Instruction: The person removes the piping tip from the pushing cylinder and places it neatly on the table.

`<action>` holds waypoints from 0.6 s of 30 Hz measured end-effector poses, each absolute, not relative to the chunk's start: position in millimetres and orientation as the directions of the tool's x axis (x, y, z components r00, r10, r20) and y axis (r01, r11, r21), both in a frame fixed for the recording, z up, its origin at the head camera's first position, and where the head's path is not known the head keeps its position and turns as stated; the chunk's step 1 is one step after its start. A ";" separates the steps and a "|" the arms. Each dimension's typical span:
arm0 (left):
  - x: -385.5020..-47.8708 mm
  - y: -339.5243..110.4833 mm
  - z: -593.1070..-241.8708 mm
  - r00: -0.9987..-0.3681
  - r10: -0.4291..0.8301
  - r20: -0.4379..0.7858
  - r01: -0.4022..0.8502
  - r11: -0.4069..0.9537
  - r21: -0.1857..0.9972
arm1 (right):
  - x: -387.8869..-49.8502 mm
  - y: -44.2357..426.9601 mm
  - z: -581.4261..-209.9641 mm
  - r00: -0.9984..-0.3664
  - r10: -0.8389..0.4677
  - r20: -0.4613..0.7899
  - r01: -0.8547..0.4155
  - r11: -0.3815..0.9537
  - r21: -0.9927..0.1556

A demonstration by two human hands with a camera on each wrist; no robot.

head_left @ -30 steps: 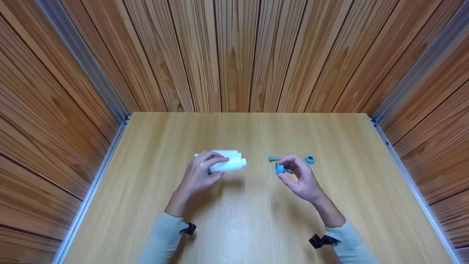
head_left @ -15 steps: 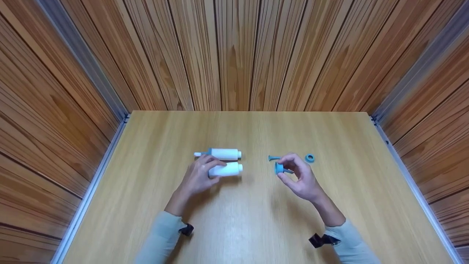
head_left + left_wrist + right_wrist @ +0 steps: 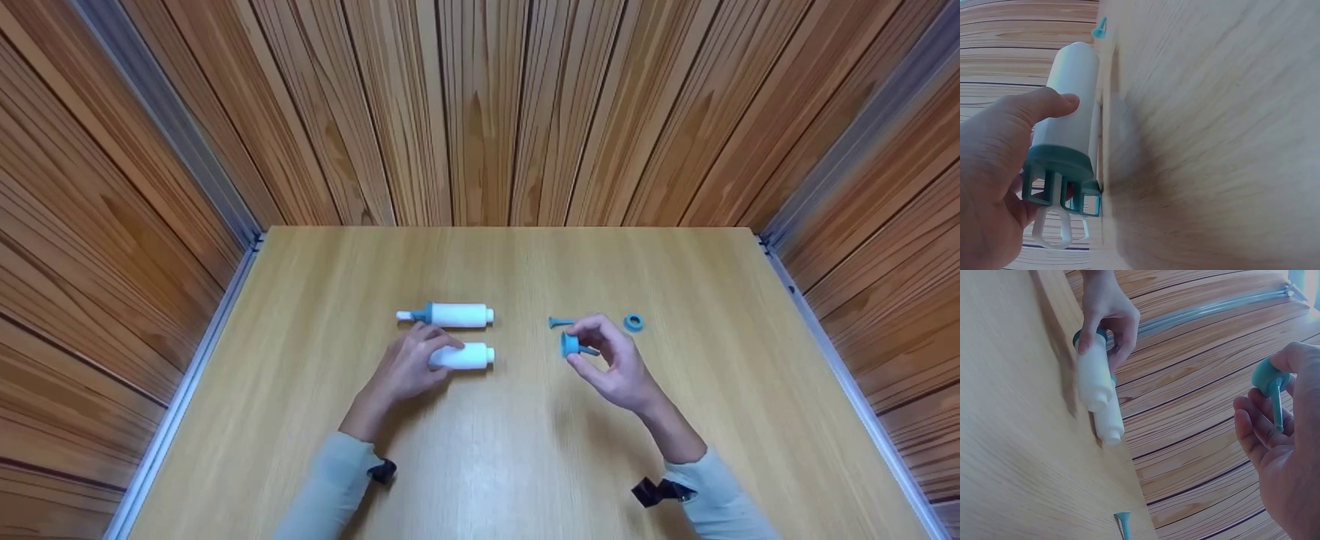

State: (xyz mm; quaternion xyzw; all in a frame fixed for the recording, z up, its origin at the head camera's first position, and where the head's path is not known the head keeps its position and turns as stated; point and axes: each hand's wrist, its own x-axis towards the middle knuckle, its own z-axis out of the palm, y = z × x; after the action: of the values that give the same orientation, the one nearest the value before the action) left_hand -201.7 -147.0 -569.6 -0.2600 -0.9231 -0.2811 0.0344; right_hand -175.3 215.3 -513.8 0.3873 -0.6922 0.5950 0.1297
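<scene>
My left hand point(image 3: 409, 364) grips a white syringe point(image 3: 469, 355) by its barrel, thumb on the near side, low over the table. In the left wrist view this syringe point(image 3: 1069, 73) shows a teal collar with handle loops and a white plunger ring. A second, similar syringe point(image 3: 459, 315) lies just beyond it, parallel. My right hand point(image 3: 619, 367) pinches a teal cup-shaped nozzle point(image 3: 570, 345) between thumb and fingers. Its thin spout points back toward the palm; the right wrist view shows this nozzle point(image 3: 1266, 377) clearly.
Beyond my right hand lie a teal flared nozzle point(image 3: 559, 322), partly hidden by the fingers, and a teal ring point(image 3: 634, 322). Wood-panelled walls point(image 3: 480, 112) and metal rails point(image 3: 180, 390) border the wooden table point(image 3: 510, 465).
My left hand has brought the gripped syringe toward me and lower, away from the second syringe, which now shows fully. My right hand stays nearly still with the nozzle.
</scene>
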 end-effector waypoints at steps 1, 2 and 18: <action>-201.4 -147.1 -569.7 -0.865 0.461 0.196 0.492 0.707 0.508 | -175.2 215.4 -513.6 -0.666 -0.384 0.639 -0.691 -0.005 -0.723; -201.2 -147.3 -570.0 -0.868 0.461 0.183 0.484 0.708 0.514 | -175.2 215.4 -513.6 -0.666 -0.387 0.638 -0.691 -0.002 -0.723; -204.2 -146.2 -571.7 -0.885 0.457 0.091 0.423 0.706 0.568 | -177.3 217.2 -514.6 -0.653 -0.401 0.642 -0.700 -0.005 -0.714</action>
State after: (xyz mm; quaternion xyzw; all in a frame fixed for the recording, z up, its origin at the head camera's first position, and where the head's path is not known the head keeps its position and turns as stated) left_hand -204.2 -146.2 -571.7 -0.2381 -0.9232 -0.3003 -0.0283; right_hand -177.3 217.2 -514.6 0.3968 -0.6939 0.5873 0.1271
